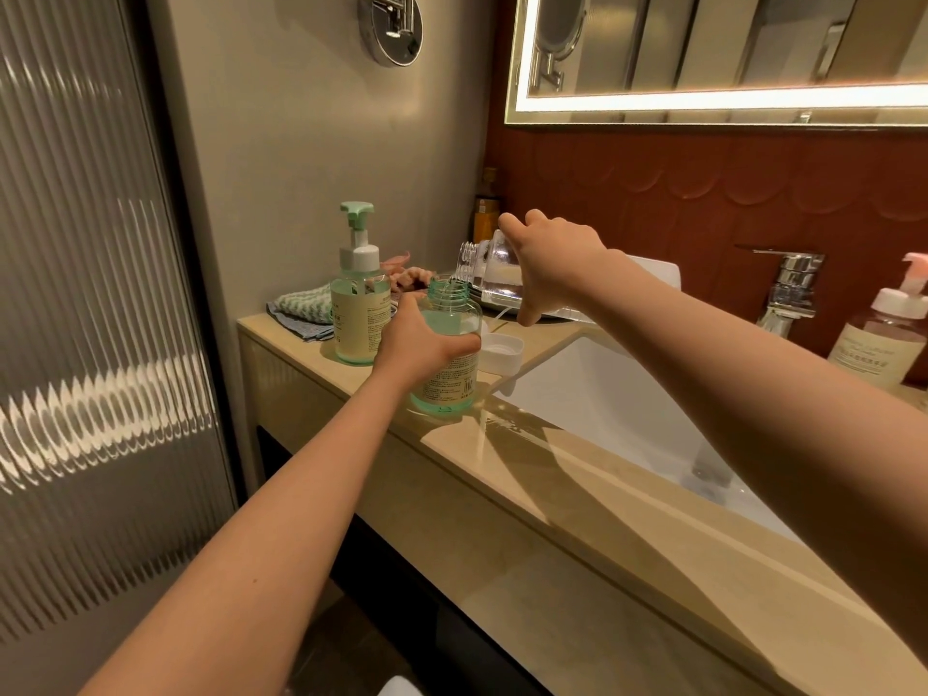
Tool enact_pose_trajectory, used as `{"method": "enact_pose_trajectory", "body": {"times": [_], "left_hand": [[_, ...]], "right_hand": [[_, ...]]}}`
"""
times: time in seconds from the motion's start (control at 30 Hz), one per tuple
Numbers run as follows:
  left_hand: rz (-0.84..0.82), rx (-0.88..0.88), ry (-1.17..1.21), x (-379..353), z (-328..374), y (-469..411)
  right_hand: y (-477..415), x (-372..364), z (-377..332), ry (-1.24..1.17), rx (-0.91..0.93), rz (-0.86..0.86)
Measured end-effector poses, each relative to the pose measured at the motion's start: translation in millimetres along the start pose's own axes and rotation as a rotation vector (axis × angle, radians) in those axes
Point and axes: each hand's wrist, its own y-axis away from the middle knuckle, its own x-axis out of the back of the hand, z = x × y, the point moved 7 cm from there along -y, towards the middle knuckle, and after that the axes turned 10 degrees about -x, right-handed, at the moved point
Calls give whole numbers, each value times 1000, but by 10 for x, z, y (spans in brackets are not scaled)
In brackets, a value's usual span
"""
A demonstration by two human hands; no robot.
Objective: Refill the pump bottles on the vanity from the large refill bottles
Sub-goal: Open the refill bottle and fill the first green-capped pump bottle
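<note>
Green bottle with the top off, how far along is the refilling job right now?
Done: its white cap is off and lies on the counter beside it. In hand: the left hand grips the open green bottle while the right hand tips a clear refill bottle over its mouth. Left: recapping it; the green pump bottle and pink pump bottle stand capped, untouched.
</note>
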Motion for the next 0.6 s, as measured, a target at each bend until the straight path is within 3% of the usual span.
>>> {"method": "enact_pose_trajectory", "body": {"times": [0.6], "left_hand": [[2,2,-7,-6,-21,-14]], "right_hand": [[14,24,-9,-8,8,5]]}}
